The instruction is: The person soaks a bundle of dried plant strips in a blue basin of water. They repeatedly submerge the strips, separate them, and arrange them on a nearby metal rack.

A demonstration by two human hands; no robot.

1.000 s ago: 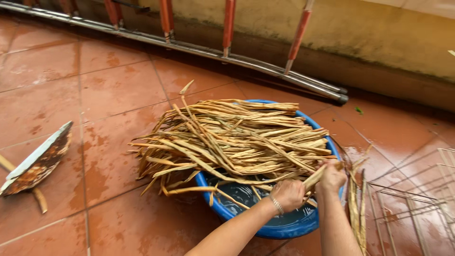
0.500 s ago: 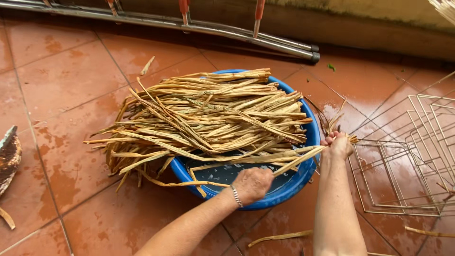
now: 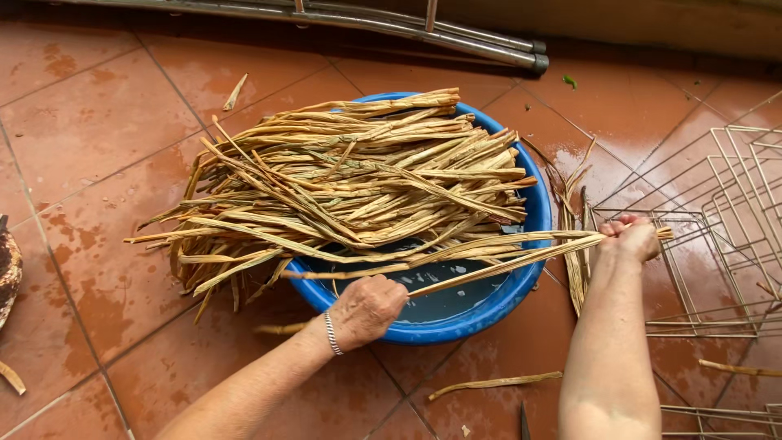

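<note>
Head view: the right hand is closed around one end of a few long strips, which run leftward from its fist across the near rim of the basin. The left hand is curled at the strips' other end, at the basin's near edge; it seems to pinch them, though its fingers are hidden under the hand. The strips hang stretched between the two hands, just above the water in the basin. Behind them a pile of the same dry strips lies across the basin, spilling over its left side onto the wet tiled floor. A wire rack lies right of the right hand. A metal pipe runs along the wall.
</note>
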